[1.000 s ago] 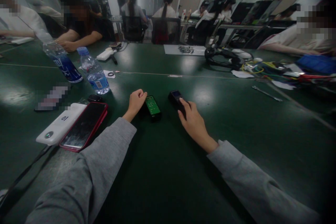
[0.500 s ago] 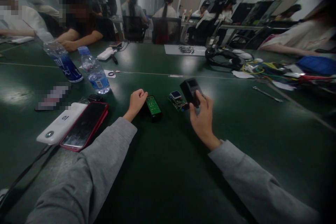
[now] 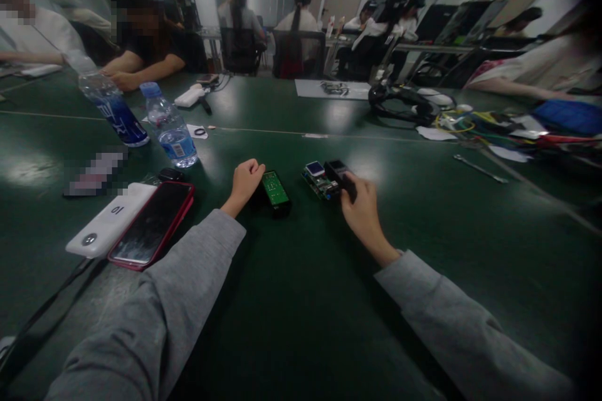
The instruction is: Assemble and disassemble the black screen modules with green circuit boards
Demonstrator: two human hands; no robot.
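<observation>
My right hand (image 3: pixel 361 202) grips a black plastic case part (image 3: pixel 336 170) between thumb and fingers, low over the table. Just left of it lies a bare circuit board (image 3: pixel 322 186) with a small screen (image 3: pixel 315 168) on top. My left hand (image 3: pixel 246 183) is closed and rests on the table, its thumb side up against a black case with a green circuit board (image 3: pixel 275 188) in it. The inside of that fist is hidden, so I cannot see whether anything is in it.
Left of my arm lie a red-cased phone (image 3: pixel 153 225) and a white power bank (image 3: pixel 110 219) with a cable. Two water bottles (image 3: pixel 176 141) stand behind them. A wrench (image 3: pixel 480 168), loose wires (image 3: pixel 470 122) and a black cable coil (image 3: pixel 399 106) lie right. People sit beyond.
My right hand has lowered the black case part from above the table to beside the circuit board with the screen. My left hand has stayed in place.
</observation>
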